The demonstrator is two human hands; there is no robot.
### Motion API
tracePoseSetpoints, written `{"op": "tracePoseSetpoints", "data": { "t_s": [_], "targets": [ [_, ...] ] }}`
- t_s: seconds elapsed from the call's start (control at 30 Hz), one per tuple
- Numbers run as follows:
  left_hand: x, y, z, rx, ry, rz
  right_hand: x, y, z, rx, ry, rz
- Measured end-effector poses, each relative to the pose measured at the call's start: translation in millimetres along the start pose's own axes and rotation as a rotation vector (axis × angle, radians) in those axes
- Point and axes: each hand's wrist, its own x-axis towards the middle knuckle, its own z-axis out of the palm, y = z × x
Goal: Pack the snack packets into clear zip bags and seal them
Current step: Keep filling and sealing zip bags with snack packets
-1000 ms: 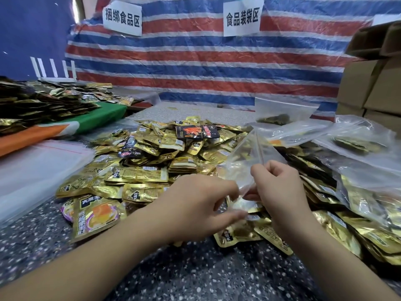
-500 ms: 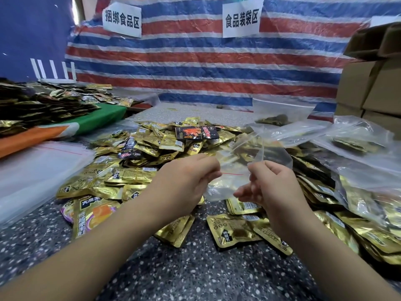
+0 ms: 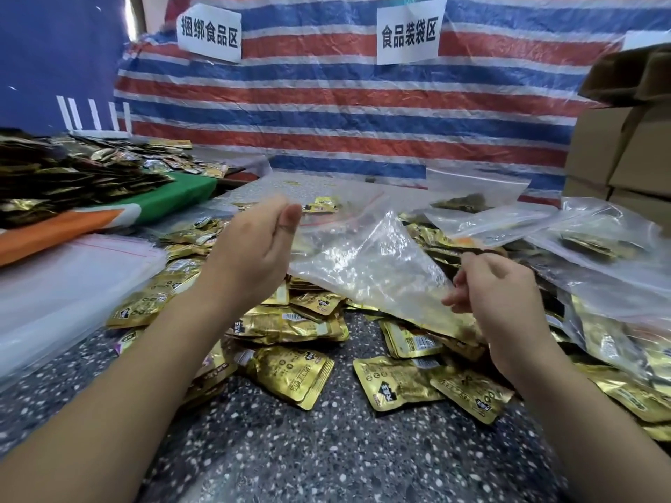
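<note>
Head view: crinkled clear zip bag [image 3: 363,263] between both hands, empty.

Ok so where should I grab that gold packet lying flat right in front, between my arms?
Pinch the gold packet by its near rounded corner, coming from the left-hand side. It lies flat on the speckled table, and that edge is clear, while its far end tucks under the pile.

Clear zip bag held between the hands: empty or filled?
Empty: the clear zip bag, pinched by left hand and right hand, holds nothing; gold packets show through it.
</note>
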Motion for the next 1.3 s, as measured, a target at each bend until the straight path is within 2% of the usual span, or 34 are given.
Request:
{"op": "tracePoseSetpoints", "data": {
  "t_s": [0.07,0.17,0.33,0.43,0.57,0.77,0.83,0.93,1.03,1.17,1.3],
  "targets": [
    [0,-2,-1,-0.015,0.017,0.019,6,2,-2,-0.274,-0.017,-0.073],
    [2,-3,-6,-0.073,0.123,0.048,20,-3,-4,-0.7,-0.098,-0.152],
    [4,-4,-10,-0.137,0.183,0.052,51,-13,2,-1.151,-0.439,-0.113],
    [4,-5,-10,-0.107,0.166,0.056,59,-10,10,-1.296,-0.679,0.0],
    [2,-6,-5,-0.076,0.099,0.042,65,-8,14,-1.312,-0.762,-0.001],
    [-2,-1,3,-0.151,0.018,0.073,57,-5,20,-1.051,-0.709,-0.102],
    [-2,0,3,-0.166,0.007,0.088,58,-10,19,-0.952,-0.645,-0.048],
    [-3,1,3,-0.181,-0.012,0.102,63,-28,13,-0.494,-0.492,0.138],
    [-3,1,5,-0.194,-0.037,0.116,72,-51,8,0.06,-0.354,0.194],
    [-5,3,10,-0.203,-0.061,0.152,64,-79,16,0.584,-0.473,0.19],
    [-6,5,12,-0.207,-0.052,0.176,47,-80,35,0.629,-0.572,0.067]
  ]
}}
